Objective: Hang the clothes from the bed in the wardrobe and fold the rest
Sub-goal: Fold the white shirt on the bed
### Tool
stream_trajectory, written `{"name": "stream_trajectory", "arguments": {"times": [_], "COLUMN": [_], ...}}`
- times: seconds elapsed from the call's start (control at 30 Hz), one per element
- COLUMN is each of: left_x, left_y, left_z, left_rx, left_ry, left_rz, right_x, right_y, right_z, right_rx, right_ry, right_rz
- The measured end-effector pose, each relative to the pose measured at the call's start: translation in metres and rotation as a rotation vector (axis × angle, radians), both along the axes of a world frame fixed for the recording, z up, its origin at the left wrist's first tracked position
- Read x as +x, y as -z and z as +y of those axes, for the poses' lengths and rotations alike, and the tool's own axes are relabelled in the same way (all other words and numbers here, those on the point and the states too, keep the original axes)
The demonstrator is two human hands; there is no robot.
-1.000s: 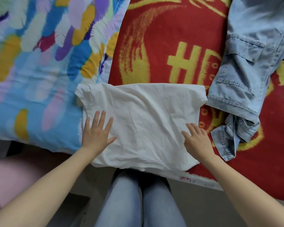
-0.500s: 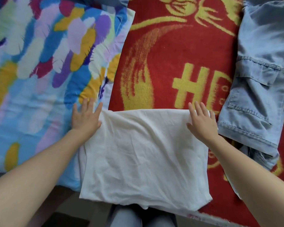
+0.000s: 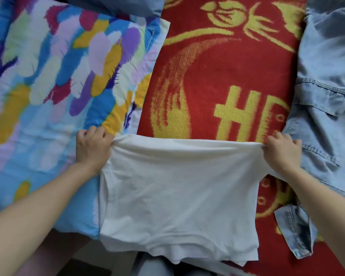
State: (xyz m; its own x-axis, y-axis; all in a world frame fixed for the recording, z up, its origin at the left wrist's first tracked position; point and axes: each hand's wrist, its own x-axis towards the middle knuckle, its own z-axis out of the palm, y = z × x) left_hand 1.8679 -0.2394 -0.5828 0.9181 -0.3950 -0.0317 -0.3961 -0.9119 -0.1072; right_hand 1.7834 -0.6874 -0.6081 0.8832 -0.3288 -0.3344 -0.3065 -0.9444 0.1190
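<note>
A white T-shirt (image 3: 177,192), partly folded, lies on the bed's near edge across the red blanket and the colourful quilt. My left hand (image 3: 93,145) grips its far left corner, fingers curled round the cloth. At the far right corner my right hand (image 3: 282,148) pinches the fabric the same way. The far edge of the shirt is stretched taut between both hands and slightly lifted. Its near hem hangs over the bed edge above my knees.
Light blue jeans (image 3: 325,108) lie along the right side on the red and yellow blanket (image 3: 207,76), one leg end (image 3: 295,234) near my right forearm. A colourful feather-pattern quilt (image 3: 54,82) covers the left. A grey-blue cloth (image 3: 118,5) shows at the top.
Both hands slid from the shirt's near part to its far corners, then curled from flat into a grip. The far edge is now pulled tight and raised.
</note>
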Motion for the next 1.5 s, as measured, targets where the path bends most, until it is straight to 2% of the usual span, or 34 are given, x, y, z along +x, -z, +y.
{"name": "stream_trajectory", "arguments": {"times": [0.03, 0.1, 0.23, 0.4, 0.57, 0.7, 0.77, 0.9, 0.97, 1.13, 1.23, 1.3, 1.4, 1.5], "left_x": [0.004, 0.011, 0.019, 0.038, 0.049, 0.057, 0.059, 0.060, 0.053, -0.004, -0.046, -0.076, -0.125, -0.172], "left_y": [-0.002, 0.002, 0.011, 0.026, 0.047, 0.053, 0.052, 0.039, 0.028, -0.001, -0.014, -0.018, -0.020, -0.013], "left_z": [-0.001, -0.002, -0.021, -0.067, -0.085, -0.064, -0.054, -0.040, -0.030, 0.002, 0.018, 0.029, 0.044, 0.059], "left_rx": [-0.001, 0.010, 0.088, 0.176, 0.256, 0.429, 0.449, 0.252, 0.120, -0.186, -0.256, -0.289, -0.296, -0.275], "left_ry": [-0.011, -0.079, -0.252, -0.075, -0.084, -0.029, -0.029, -0.055, -0.065, 0.108, 0.259, 0.269, 0.240, 0.228], "left_rz": [-0.007, 0.036, 0.232, 0.504, 0.667, 0.571, 0.567, 0.582, 0.558, 0.249, 0.160, 0.138, 0.126, 0.113], "right_x": [0.005, 0.015, 0.019, 0.028, 0.036, 0.028, 0.023, 0.016, 0.009, -0.047, -0.092, -0.122, -0.171, -0.223], "right_y": [-0.004, -0.010, -0.007, 0.011, 0.028, 0.040, 0.044, 0.037, 0.027, -0.001, -0.013, -0.017, -0.021, -0.018], "right_z": [-0.007, -0.015, -0.010, 0.009, 0.008, -0.004, -0.005, -0.004, -0.007, -0.002, 0.008, 0.015, 0.027, 0.037], "right_rx": [0.014, 0.036, 0.188, 0.230, 0.264, 0.211, 0.185, 0.173, 0.169, 0.284, 0.181, 0.145, 0.121, 0.093], "right_ry": [0.047, 0.080, 0.075, -0.074, -0.070, 0.000, 0.009, 0.016, -0.024, -0.091, -0.287, -0.378, -0.455, -0.558], "right_rz": [-0.025, 0.075, 0.256, 0.238, 0.303, 0.329, 0.309, 0.242, 0.119, -0.151, -0.388, -0.504, -0.558, -0.508]}}
